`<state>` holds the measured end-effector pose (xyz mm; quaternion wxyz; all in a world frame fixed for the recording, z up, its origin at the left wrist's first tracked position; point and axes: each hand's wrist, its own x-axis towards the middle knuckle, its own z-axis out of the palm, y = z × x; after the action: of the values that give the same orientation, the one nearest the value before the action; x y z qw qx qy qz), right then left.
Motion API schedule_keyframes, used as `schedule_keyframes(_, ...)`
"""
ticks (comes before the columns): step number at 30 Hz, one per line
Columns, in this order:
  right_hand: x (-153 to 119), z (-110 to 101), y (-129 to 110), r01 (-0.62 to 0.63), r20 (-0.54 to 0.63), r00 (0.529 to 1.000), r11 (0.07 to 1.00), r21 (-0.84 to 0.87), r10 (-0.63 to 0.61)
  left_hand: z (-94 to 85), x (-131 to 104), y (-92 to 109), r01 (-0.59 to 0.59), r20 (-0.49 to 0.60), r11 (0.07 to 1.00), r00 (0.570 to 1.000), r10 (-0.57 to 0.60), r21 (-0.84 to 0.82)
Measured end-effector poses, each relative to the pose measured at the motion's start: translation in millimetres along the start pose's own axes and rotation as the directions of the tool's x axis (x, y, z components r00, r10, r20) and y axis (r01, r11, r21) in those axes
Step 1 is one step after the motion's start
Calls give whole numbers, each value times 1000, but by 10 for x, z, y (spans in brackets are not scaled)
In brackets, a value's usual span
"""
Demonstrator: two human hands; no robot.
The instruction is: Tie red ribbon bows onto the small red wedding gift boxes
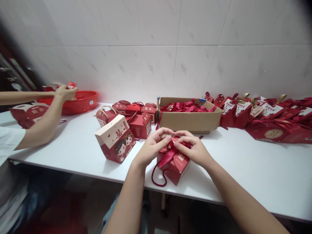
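Observation:
A red gift box stands near the table's front edge, directly under both my hands. A shiny crimson ribbon lies across its top, and a dark red cord handle loops down its left side. My left hand pinches the ribbon at the top of the box with thumb and fingers. From the other side my right hand closes on the ribbon too, its fingertips almost meeting the left ones. The fingers partly hide the spot they grip.
Left of my hands stands a cream-and-red cartoon box, with several red boxes behind. A cardboard box holds ribbons. Many filled red bags line the right. At left, a co-worker's hand is over a red basin.

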<state>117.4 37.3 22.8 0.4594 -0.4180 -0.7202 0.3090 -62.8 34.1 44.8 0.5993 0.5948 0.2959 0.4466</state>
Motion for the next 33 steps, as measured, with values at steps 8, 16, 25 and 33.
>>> schedule_keyframes(8,-13,2,14,46,27,999,999,29,-47,-20,24,-6,-63,-86,998,994,64,14)
schedule_keyframes(16,-5,-7,44,40,108,993,998,40,-44,32,72,-57,-19,-197,1000,980,18,0)
schedule_keyframes(25,13,-17,75,43,121,992,999,18,-45,-68,135,-165,-32,-216,999,976,38,30)
schedule_keyframes(33,-8,-34,62,42,36,999,999,-19,-41,-87,113,-228,-23,-85,990,996,35,136)
